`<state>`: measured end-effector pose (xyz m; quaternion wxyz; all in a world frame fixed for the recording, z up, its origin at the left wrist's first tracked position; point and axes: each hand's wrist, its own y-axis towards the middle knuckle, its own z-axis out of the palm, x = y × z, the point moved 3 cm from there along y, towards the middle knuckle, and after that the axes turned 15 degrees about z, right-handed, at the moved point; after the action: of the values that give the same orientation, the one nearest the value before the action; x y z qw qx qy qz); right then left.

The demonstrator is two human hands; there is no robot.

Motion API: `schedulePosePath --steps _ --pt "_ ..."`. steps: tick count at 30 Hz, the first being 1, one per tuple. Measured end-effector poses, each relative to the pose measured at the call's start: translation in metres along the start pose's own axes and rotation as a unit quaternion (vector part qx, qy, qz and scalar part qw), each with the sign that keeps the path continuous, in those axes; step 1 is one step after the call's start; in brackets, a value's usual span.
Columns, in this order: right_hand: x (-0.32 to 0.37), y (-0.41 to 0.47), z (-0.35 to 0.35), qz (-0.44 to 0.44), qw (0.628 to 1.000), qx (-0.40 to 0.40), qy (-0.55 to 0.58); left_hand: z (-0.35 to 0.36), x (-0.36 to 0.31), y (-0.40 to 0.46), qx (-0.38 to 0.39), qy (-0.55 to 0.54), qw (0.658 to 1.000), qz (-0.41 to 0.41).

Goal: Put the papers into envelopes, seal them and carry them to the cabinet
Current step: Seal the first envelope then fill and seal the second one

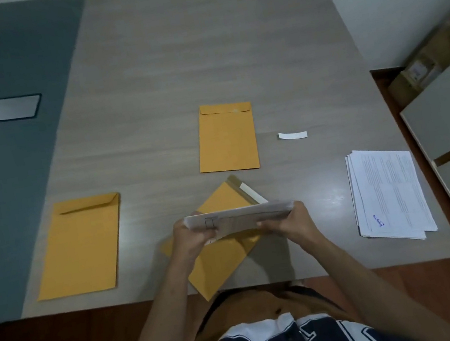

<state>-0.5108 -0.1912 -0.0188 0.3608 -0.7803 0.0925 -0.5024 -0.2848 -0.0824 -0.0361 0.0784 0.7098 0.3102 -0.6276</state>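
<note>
Currently, your left hand (196,235) and right hand (287,224) each grip one end of the folded papers (241,217), held above the open envelope (221,256) on the bench (144,94). Uneven sheet edges may snag the envelope mouth; its near corner overhangs and may slide.

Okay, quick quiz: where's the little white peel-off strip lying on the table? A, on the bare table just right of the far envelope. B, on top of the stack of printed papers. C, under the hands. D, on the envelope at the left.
A: the white strip lies alone on the wooden table, just right of the far envelope, apart from the stack of printed papers.
</note>
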Motion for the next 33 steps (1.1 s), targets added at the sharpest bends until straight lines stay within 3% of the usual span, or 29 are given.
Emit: schedulePosePath --steps 17,21,26,29,33 --pt "0.010 0.013 -0.004 0.018 1.000 -0.018 -0.007 0.020 -0.013 0.011 -0.036 0.014 0.999 0.007" --pt "0.025 0.025 -0.039 0.020 0.997 -0.062 -0.029 0.037 -0.015 0.017 -0.068 0.128 0.989 0.011" --pt "0.044 0.036 -0.094 0.001 0.993 -0.107 -0.056 0.082 -0.012 0.013 -0.020 0.365 0.931 -0.022" --pt "0.050 0.040 -0.112 -0.013 0.989 -0.118 -0.083 0.107 -0.007 0.014 0.005 0.399 0.914 -0.075" --pt "0.052 0.042 -0.118 -0.033 0.986 -0.108 -0.127 0.120 -0.005 0.014 -0.033 0.412 0.907 -0.077"
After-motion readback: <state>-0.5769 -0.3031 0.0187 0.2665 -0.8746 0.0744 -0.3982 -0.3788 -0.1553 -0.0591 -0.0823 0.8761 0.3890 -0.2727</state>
